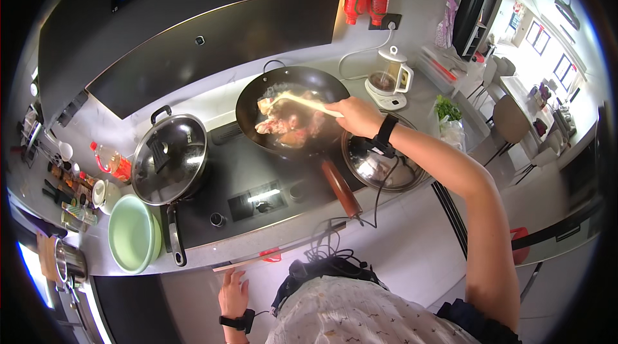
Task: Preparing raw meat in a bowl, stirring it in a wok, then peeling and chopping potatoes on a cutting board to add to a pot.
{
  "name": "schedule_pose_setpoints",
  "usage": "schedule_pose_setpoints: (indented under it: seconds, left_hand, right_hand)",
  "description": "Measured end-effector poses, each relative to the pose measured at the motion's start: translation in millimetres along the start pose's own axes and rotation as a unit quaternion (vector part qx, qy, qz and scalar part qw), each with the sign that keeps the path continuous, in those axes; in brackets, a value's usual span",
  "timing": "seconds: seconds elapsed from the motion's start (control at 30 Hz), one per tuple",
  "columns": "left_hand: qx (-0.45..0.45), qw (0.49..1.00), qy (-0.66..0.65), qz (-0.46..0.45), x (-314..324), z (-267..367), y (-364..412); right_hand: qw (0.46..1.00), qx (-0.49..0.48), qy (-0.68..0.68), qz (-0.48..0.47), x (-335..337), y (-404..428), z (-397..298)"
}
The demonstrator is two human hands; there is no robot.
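My right hand [359,116] grips the handle of a pale spatula [309,102], whose far end rests among the food in a dark wok [333,84]. Pieces of meat [277,126], pinkish and browned, lie in the wok with steam over them. The wok sits on the black glass cooktop [275,172], its wooden handle [342,189] pointing towards me. My left hand [233,293] hangs low by the counter's front edge, holding nothing, thumb apart from its loosely curved fingers.
A pan with a glass lid [170,158] stands left of the wok, a green basin [133,235] beside it. Under my right forearm lies a shiny metal lid [381,165]. A glass kettle [388,78] stands back right. Loose black cables [328,242] hang at my waist.
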State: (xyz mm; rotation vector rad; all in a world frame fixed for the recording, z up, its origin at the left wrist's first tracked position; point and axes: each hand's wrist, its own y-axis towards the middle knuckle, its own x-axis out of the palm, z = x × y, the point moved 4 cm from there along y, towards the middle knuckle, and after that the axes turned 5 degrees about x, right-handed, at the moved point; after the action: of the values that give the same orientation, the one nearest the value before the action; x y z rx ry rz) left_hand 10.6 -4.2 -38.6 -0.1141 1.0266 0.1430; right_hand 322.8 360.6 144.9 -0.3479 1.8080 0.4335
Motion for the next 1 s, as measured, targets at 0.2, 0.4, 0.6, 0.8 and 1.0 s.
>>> schedule_pose_setpoints:
  seconds: [0.2, 0.4, 0.6, 0.8, 1.0]
  left_hand:
    - [0.011, 1.000, -0.010, -0.015, 7.5, 11.2, 7.2]
    - [0.006, 1.000, -0.007, -0.029, 4.7, 13.1, 14.2]
    - [0.017, 1.000, -0.005, -0.016, 9.5, 10.3, 15.1]
    - [0.021, 0.999, -0.011, -0.042, 16.8, 21.0, 20.8]
    - [0.031, 0.999, 0.005, -0.030, 12.1, 26.6, 22.7]
  right_hand:
    - [0.995, -0.101, 0.007, 0.004, 22.9, -7.1, -7.3]
    - [0.993, -0.071, -0.019, -0.093, -19.0, -45.2, 19.0]
    - [0.992, -0.040, -0.016, -0.119, -84.9, -58.3, 28.2]
    - [0.988, -0.069, -0.041, -0.131, -88.2, -52.2, 32.2]
    - [0.994, -0.028, -0.096, -0.048, -38.1, -33.4, 41.5]
